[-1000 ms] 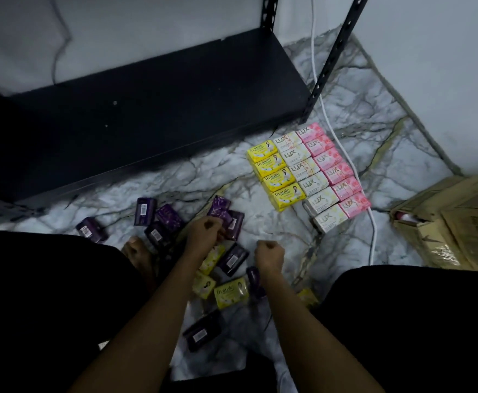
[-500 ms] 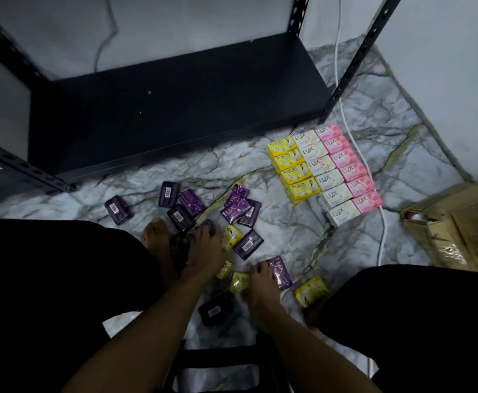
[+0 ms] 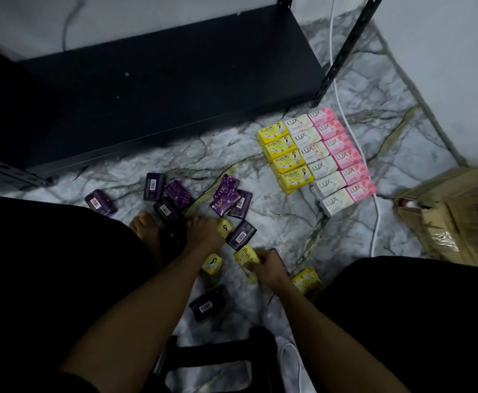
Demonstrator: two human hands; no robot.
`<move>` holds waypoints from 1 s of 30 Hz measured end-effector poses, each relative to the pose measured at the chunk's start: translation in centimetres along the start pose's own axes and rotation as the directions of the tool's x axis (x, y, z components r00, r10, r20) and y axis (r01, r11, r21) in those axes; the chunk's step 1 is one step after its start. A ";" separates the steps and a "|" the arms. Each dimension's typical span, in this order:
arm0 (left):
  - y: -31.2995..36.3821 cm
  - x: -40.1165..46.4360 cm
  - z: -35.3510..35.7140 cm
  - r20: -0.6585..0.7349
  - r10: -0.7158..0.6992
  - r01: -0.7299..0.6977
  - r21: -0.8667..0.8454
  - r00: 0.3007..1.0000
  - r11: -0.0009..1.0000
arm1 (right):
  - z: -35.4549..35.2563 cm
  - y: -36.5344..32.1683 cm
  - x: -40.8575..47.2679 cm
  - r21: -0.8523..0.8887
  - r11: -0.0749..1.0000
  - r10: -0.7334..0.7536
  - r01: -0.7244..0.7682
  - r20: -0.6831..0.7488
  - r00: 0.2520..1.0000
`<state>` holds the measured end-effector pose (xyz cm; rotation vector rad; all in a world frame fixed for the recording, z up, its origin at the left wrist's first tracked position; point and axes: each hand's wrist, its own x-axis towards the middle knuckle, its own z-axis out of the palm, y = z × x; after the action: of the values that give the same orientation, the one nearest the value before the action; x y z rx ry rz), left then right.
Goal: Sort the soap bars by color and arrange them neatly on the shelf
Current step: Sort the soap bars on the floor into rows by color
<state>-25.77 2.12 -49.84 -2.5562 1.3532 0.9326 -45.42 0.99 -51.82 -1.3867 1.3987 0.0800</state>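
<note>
Our right hand [image 3: 263, 266] pinches a yellow wrapped soap bar [image 3: 245, 258] off the marble floor [image 3: 260, 222]; our left hand [image 3: 203, 232] curls among purple wrapped bars [image 3: 226, 198], grip unclear. We should butt it squarely against the yellow column [image 3: 283, 156].
</note>
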 end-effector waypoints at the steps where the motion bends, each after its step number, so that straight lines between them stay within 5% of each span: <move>1: -0.1 -0.1 0.1 0.006 -0.012 0.013 -0.062 1.000 0.998 | -0.4 -0.2 0.0 0.067 0.997 0.027 -0.027 -0.004 1.000; 6: 0.2 -1.2 -1.3 0.078 0.001 0.041 -0.534 0.997 0.844 | -2.4 -2.8 -1.1 0.476 0.874 0.101 -0.101 0.026 0.995; 11: 0.6 -2.3 -3.8 0.161 0.110 0.049 -0.747 0.981 0.663 | -5.1 -5.3 -2.5 0.540 0.836 0.018 -0.096 0.148 0.989; 16: 1.0 -3.5 -5.8 0.219 0.208 0.073 -0.836 0.953 0.545 | -7.3 -6.9 -3.8 0.539 0.842 -0.068 0.010 0.089 0.994; 22: 3.4 -5.6 -5.6 0.351 0.353 0.123 -0.839 0.868 0.531 | -9.0 -7.2 -6.2 0.538 0.832 -0.150 0.134 -0.015 0.989; 30: 5.0 -6.5 -5.8 0.415 0.369 0.216 -0.854 0.832 0.474 | -9.1 -5.9 -7.4 0.560 0.791 -0.231 0.244 -0.096 0.968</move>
<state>-29.65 1.75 -40.59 -2.2978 0.8787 2.7617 -48.90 -2.27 -39.52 -1.0384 1.1218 -0.4909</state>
